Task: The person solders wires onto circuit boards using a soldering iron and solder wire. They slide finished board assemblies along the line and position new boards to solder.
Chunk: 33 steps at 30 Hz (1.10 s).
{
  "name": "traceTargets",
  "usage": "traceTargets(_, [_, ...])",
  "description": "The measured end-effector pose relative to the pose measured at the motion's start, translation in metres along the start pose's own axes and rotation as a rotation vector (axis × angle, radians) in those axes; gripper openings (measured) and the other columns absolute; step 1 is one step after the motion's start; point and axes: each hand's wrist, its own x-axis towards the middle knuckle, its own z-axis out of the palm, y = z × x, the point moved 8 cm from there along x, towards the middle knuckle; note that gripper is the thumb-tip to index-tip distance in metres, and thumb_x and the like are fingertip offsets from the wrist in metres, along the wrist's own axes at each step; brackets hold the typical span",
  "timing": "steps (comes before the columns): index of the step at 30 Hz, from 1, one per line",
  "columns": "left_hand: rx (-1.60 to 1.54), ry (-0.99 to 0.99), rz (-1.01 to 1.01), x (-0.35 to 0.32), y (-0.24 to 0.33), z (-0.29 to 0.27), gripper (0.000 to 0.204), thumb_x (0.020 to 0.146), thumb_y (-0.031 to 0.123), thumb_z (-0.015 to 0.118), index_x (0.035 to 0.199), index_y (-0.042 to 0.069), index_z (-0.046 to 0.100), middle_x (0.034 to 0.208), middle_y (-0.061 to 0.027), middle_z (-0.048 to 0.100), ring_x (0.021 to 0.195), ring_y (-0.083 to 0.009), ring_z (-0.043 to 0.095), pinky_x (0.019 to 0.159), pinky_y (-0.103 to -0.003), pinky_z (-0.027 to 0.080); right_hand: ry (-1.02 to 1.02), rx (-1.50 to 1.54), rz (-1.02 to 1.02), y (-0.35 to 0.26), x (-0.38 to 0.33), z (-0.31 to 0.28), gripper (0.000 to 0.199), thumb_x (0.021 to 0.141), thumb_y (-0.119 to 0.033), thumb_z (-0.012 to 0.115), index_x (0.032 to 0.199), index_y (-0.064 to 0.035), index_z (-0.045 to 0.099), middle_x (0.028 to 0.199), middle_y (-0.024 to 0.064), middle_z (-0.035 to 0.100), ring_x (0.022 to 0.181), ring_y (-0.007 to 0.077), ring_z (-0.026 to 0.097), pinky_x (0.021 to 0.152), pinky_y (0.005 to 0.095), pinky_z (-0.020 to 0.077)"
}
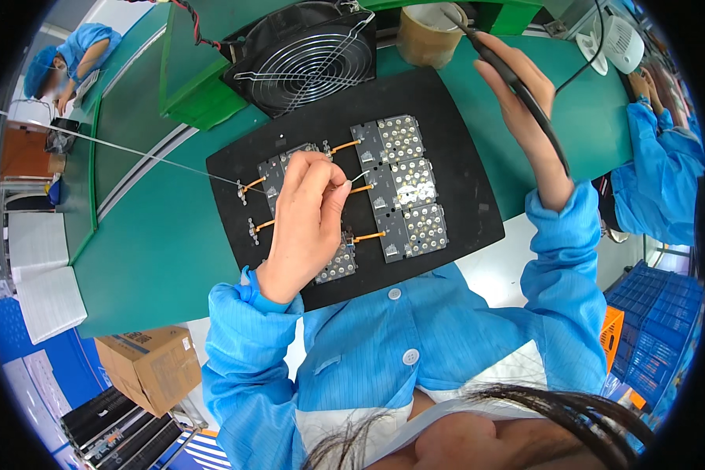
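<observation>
My left hand (309,211) hovers over the black mat (470,164), thumb and fingers pinching thin solder wire (358,177). A short end pokes out beside the orange ribbon connectors, while the long strand runs off to the left. Dark circuit boards (390,227) with rows of round silvery parts lie on the mat in two columns, joined by orange ribbons. My hand covers much of the left column. My right hand (525,129) is closed round a black soldering iron (517,84), raised at the back right, its front end over a tan round pot (427,48).
A black fan with a wire guard (309,70) stands behind the mat, beside a green frame (204,98). The green table (141,258) extends both ways. A white device (623,47) is at the far right. Co-workers in blue sit at far left and right. A cardboard box (153,364) stands lower left.
</observation>
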Motion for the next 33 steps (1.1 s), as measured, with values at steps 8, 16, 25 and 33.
traceTargets(8, [0.047,-0.02,0.018,-0.013,0.028,-0.009,0.009,0.081,-0.005,0.063,0.085,0.001,0.058,0.098,-0.0103,0.053,0.083,-0.0232,0.056,0.073,-0.031,0.046,-0.222,0.369,0.098,-0.055,-0.028,0.02,0.037,0.087,-0.001,0.065,0.124,-0.0041,0.06,0.1,0.0129,0.067,0.083,0.0178,0.067,0.075,0.0279,0.0533])
traceTargets(16, [0.284,-0.232,0.248,-0.033,0.083,-0.004,0.019,0.076,-0.001,0.067,0.093,0.005,0.061,0.096,-0.009,0.054,0.073,-0.0248,0.058,0.06,-0.033,0.046,-0.504,0.816,0.227,-0.137,-0.057,0.042,0.058,0.077,0.009,0.067,0.131,-0.0049,0.053,0.109,0.0116,0.067,0.07,0.0142,0.064,0.066,0.0279,0.0516])
traceTargets(25, [-0.015,-0.431,0.127,-0.075,0.043,0.008,0.022,0.079,0.005,0.071,0.1,0.012,0.072,0.082,-0.0036,0.055,0.062,-0.0177,0.056,0.053,-0.03,0.044,-0.724,0.927,0.358,-0.141,-0.1,0.051,0.042,0.078,0.005,0.069,0.119,0.0013,0.059,0.114,0.0129,0.068,0.06,0.0079,0.059,0.058,0.0225,0.0491])
traceTargets(33, [-0.163,-0.093,-0.145,-0.092,0.014,-0.009,0.01,0.08,-0.002,0.071,0.089,0.003,0.07,0.085,-0.0058,0.055,0.061,-0.0147,0.055,0.052,-0.028,0.043,-0.594,0.665,0.171,-0.124,-0.106,0.025,0.032,0.081,0.003,0.068,0.113,0.0023,0.064,0.087,0.0155,0.07,0.069,0.0218,0.069,0.06,0.029,0.0542])
